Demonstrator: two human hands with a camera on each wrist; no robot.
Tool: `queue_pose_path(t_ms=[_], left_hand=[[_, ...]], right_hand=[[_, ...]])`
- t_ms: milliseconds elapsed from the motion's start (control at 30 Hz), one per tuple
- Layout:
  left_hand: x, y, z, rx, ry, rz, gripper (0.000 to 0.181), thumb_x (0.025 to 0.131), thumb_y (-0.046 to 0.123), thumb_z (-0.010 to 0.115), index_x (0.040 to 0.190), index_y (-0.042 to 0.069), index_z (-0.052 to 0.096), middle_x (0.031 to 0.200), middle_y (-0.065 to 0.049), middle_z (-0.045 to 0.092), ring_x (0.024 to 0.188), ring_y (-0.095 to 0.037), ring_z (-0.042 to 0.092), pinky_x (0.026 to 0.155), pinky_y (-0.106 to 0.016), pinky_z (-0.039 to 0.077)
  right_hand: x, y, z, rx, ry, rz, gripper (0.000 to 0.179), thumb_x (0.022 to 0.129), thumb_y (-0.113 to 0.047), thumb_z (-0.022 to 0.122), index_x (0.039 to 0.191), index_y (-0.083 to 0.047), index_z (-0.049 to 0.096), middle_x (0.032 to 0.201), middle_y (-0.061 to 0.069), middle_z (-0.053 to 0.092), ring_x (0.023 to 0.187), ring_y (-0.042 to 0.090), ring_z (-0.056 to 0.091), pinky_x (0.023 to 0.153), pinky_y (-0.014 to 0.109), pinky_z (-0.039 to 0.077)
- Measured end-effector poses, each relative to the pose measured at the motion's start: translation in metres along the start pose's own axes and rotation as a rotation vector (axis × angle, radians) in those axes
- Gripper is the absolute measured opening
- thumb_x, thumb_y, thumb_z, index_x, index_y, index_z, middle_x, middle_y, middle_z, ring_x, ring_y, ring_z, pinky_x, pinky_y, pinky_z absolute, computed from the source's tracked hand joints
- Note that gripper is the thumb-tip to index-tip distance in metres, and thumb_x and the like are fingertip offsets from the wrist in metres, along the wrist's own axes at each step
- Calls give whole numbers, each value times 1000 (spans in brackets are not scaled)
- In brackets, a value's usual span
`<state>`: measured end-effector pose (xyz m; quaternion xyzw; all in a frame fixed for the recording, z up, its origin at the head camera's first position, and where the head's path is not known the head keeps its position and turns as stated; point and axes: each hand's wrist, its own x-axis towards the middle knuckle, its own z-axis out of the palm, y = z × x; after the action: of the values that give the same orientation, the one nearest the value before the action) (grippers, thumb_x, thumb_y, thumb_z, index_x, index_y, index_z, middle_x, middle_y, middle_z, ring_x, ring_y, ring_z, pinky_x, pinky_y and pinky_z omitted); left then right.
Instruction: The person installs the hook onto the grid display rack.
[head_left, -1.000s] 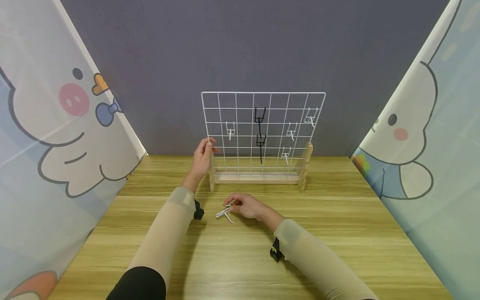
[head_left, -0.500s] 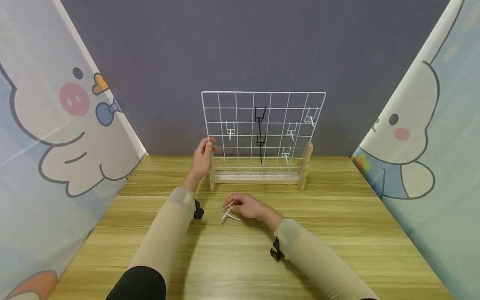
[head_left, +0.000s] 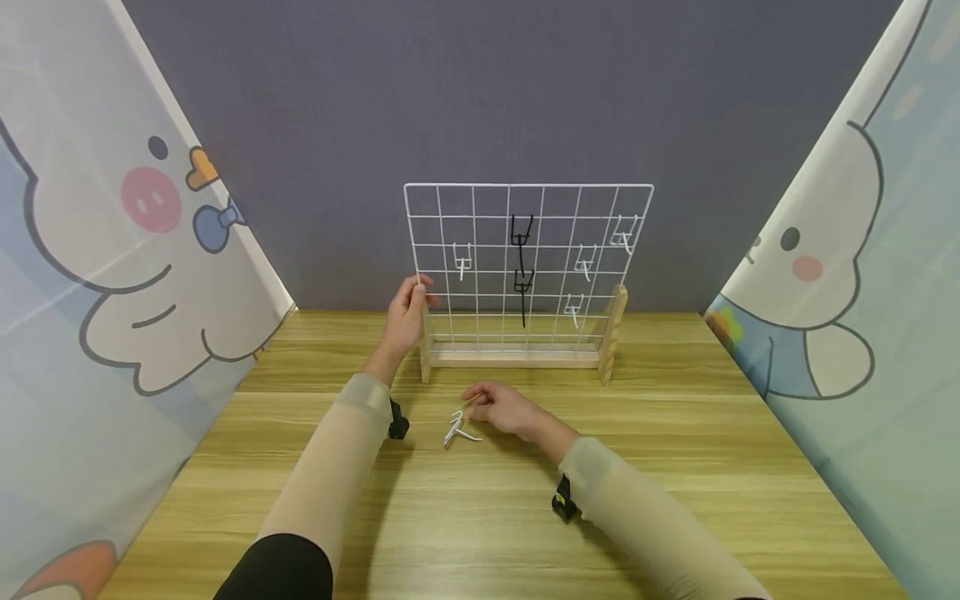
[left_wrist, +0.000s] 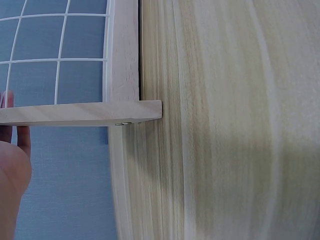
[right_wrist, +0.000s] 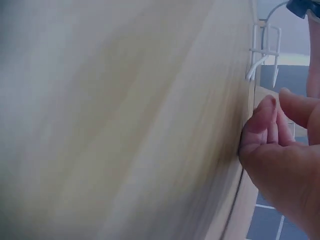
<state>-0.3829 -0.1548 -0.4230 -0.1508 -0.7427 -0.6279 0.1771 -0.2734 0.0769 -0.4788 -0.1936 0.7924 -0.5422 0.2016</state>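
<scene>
A white wire grid panel in a wooden stand (head_left: pixel 514 359) stands upright at the back of the table. My left hand (head_left: pixel 406 315) grips the top of its left wooden post (left_wrist: pixel 75 114), with fingers behind the grid. On the tabletop in front of the stand lies a loose white wire hook (head_left: pixel 455 432). Just right of it is my right hand (head_left: pixel 508 411), fingers loosely bent, holding nothing. In the right wrist view a small gap separates the fingertips from the hook (right_wrist: pixel 265 51). Two black hooks (head_left: pixel 520 238) and several white hooks (head_left: pixel 584 264) hang on the grid.
The wood-grain table (head_left: pixel 480 517) reaches back to a dark grey partition (head_left: pixel 337 150). Cartoon-printed sheets (head_left: pixel 150 275) slope along the left and right sides. A black wrist camera (head_left: pixel 564 500) sits under the right forearm.
My right hand turned the white hook on the table, let go of it and drew slightly away to the right. The left hand stays on the post.
</scene>
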Motion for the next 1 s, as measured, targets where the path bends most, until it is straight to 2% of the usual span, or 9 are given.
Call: queue_pose_path(t_ms=[100,200,367,533,700,1000], left_hand=[[0,0,1,-3,-2,-3,38,121,26,39,138,-3,57,119,-41,69,120,-53,70,116,-51,46],[1,0,1,-13,-2,6,38,121,25,40,138,-4,57,119,-43,68,120,-55,69,115,-49,46],[1,1,1,-29,-1,3,37,121,24,40,137,-4,58,119,-44,68,120,-56,68,112,-43,45],[0,1,1,-21,6,-6,36,121,23,40,137,-5,57,119,-43,68,119,-54,69,112,-41,46],[0,0,2,-27,9,-4,38,121,21,39,139,-8,54,120,-45,67,121,-59,67,114,-45,47],[0,1,2,-65,11,8,35,121,19,39,138,-6,55,121,-46,66,121,-59,67,117,-54,46]], right_hand=[[-6,-2,-3,23,6,32,31,99,0,66,128,12,65,97,6,66,84,12,58,72,23,49],[-11,-2,-3,6,-31,62,29,95,-1,66,122,8,69,95,4,66,81,12,58,70,24,50],[-16,-1,0,-39,-73,81,20,99,-6,70,117,1,74,98,4,69,81,13,57,71,25,49],[-16,-2,0,-68,-84,76,19,98,-9,78,116,-2,77,97,3,70,80,12,56,71,25,48],[-18,-4,3,-85,-99,55,17,99,-8,78,114,-1,78,99,3,73,83,11,56,71,23,48],[-17,-4,7,-171,-69,43,11,98,-10,80,107,-4,83,105,3,80,92,9,58,78,23,48]])
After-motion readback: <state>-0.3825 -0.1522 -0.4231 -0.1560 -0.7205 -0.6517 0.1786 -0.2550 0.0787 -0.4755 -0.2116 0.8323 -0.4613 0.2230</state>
